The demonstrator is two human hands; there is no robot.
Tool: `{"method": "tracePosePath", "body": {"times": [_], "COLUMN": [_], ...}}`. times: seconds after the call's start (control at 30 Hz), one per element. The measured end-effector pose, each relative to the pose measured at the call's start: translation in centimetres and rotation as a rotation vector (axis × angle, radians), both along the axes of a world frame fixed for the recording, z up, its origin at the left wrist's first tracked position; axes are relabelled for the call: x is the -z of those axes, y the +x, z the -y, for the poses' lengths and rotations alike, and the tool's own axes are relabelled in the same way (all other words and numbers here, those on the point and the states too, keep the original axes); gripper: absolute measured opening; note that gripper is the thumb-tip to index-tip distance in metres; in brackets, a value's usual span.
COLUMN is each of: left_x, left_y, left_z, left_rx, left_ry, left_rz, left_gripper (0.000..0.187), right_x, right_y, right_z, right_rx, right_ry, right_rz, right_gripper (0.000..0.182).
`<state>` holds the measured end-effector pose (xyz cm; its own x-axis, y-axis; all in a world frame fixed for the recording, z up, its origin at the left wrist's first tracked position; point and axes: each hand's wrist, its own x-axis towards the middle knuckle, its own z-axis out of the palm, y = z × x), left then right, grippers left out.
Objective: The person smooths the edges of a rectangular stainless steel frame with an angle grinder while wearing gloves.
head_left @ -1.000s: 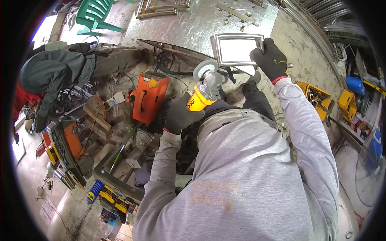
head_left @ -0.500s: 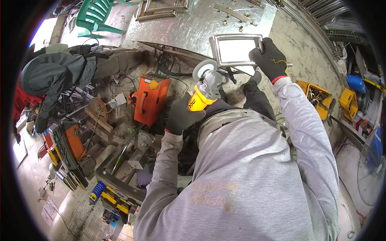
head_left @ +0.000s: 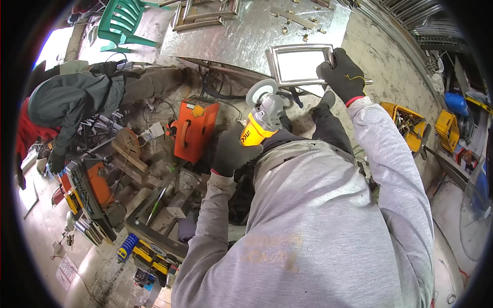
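Metal-topped table [head_left: 226,41]; hands [head_left: 231,154] hold grinder [head_left: 261,120] lettered "INC", metal frame [head_left: 302,48].

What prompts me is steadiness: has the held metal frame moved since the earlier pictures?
No: the metal frame overlaps the silvery tabletop edge as before, no clear shift.

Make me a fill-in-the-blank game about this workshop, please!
1. The left hand holds an angle ____.
2. The shiny metal frame is held in the other hand, the ____ one.
3. The plastic chair is coloured ____.
4. Both hands wear dark ____.

Missing words: grinder; right; green; gloves.
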<state>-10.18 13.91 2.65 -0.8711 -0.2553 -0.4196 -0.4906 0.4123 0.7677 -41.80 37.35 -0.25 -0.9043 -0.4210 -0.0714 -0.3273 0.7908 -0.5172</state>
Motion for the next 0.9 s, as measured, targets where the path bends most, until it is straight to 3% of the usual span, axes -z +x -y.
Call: {"method": "tracePosePath", "body": {"times": [0.67,0.9], "left_x": [-0.4,0.6], "left_y": [-0.5,-0.1], "left_z": [-0.9,-0.3], "left_rx": [-0.106,-0.043], "left_ry": [0.020,-0.063], "left_rz": [-0.160,-0.195], "left_gripper": [0.047,0.045], "right_x": [-0.1,-0.4], "right_y": [0.2,0.1], "right_z": [-0.1,-0.1], "right_rx": [-0.002,-0.006], "right_ry": [-0.038,-0.026], "right_rz": [-0.009,-0.009], "right_gripper": [0.034,0.035]}}
